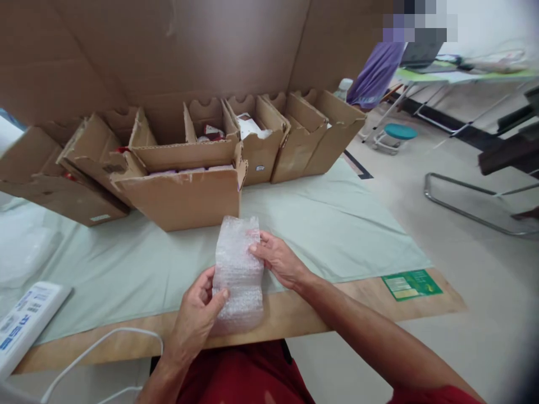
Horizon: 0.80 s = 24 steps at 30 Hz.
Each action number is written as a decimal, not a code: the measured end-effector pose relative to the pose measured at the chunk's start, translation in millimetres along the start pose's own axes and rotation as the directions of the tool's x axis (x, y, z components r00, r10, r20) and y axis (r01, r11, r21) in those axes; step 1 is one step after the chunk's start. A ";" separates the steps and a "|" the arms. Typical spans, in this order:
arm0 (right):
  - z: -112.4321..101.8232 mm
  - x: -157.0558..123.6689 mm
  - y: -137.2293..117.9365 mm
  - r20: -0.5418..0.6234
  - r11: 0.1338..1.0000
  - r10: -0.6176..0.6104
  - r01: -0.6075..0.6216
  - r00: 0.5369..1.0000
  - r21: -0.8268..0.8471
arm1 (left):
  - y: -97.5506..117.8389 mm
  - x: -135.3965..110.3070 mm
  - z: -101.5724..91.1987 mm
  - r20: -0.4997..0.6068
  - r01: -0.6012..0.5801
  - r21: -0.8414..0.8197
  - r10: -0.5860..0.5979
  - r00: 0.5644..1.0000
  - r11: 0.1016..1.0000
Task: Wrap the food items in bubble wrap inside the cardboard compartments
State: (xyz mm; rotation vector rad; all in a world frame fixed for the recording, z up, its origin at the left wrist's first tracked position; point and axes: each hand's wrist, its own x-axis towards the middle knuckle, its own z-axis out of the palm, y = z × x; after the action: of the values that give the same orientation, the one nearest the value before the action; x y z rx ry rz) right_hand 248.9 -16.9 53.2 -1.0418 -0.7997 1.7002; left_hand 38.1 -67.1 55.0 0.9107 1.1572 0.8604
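Note:
Both of my hands hold a long piece of clear bubble wrap (238, 264) above the front edge of the table. My left hand (201, 306) grips its lower left side, thumb on top and fingers underneath. Higher up on the right side, my right hand (280, 259) pinches the wrap between thumb and fingers. Whether anything lies inside the wrap I cannot tell. Just beyond it stands a low cardboard box (197, 193) with purple-edged items showing over its front wall.
A row of open cardboard bins (256, 160) stands behind, some holding small packages, before a tall cardboard panel (189, 50). At left lie a white power strip (31, 320), its cable (105, 336) and plastic wrapping (23, 241). A green card (412, 284) lies right; a teal stool (400, 132) stands beyond.

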 end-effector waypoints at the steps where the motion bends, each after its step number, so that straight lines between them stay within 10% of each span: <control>1: -2.0 0.2 -0.3 -0.002 1.000 -0.005 0.005 1.000 -0.004 | -2.3 -0.3 -0.1 -0.011 -0.005 0.025 0.005 1.000 1.000; 5: -4.6 -0.3 -6.0 0.034 0.993 -0.051 0.054 0.998 -0.110 | -4.0 -4.9 -1.2 -0.177 -0.098 0.194 0.133 0.975 0.976; 9: 11.9 -10.8 -19.1 0.096 0.896 -0.231 0.250 0.968 -0.367 | 5.7 -12.8 1.1 -0.358 -0.250 0.490 0.454 0.816 0.835; 14: 47.5 -25.6 -32.3 0.457 0.761 -0.256 0.469 0.852 -0.448 | 22.6 -8.9 7.8 -0.246 -0.176 0.305 0.256 0.935 0.936; 19: 42.9 -20.5 -28.8 0.103 0.881 -0.325 0.341 0.940 -0.328 | 43.0 -1.3 -15.2 -0.292 0.023 0.019 -0.017 0.956 1.000; 24: -1.8 -30.8 -12.8 -0.092 0.876 -0.264 0.199 0.960 -0.439 | 65.4 11.1 -48.6 -0.271 -0.012 0.154 0.054 0.961 0.988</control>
State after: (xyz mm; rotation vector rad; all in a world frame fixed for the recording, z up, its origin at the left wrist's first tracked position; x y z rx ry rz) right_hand 261.1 -41.5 72.2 -1.2916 -1.1817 1.2511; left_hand -13.1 -24.7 103.4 0.9562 1.4668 0.9576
